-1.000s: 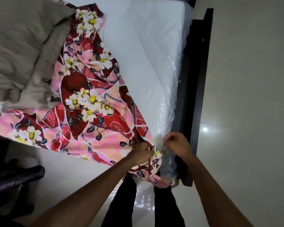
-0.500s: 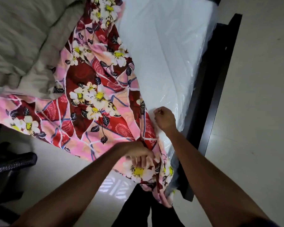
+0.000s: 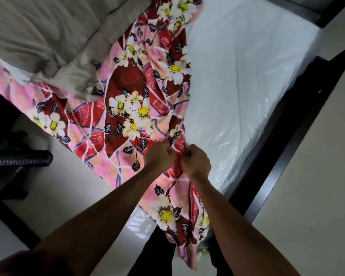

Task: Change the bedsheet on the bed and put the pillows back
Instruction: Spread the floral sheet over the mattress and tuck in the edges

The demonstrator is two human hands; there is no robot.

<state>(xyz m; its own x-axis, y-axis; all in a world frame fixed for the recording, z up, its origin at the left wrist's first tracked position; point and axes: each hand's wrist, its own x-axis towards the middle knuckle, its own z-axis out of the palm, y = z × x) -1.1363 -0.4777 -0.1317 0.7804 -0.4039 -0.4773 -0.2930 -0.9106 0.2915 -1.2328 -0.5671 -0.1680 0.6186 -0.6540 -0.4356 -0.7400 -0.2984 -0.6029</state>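
Observation:
A pink and red floral bedsheet [image 3: 127,100] lies bunched diagonally across the white mattress [image 3: 237,76], which is wrapped in clear plastic. My left hand [image 3: 159,156] and my right hand [image 3: 196,161] sit side by side, both gripping the sheet's edge near the mattress corner. Below my hands a loose end of the sheet hangs toward the floor. A beige pillow [image 3: 38,32] rests on the sheet at the upper left.
The black bed frame [image 3: 291,136] runs along the right side of the mattress. Pale tiled floor [image 3: 317,186] lies beyond it. A dark chair [image 3: 18,160] stands at the left, close to the bed's near edge.
My hands have come together on the sheet's edge and moved up from the mattress corner. More of the sheet has been lifted off the corner and hangs below my hands.

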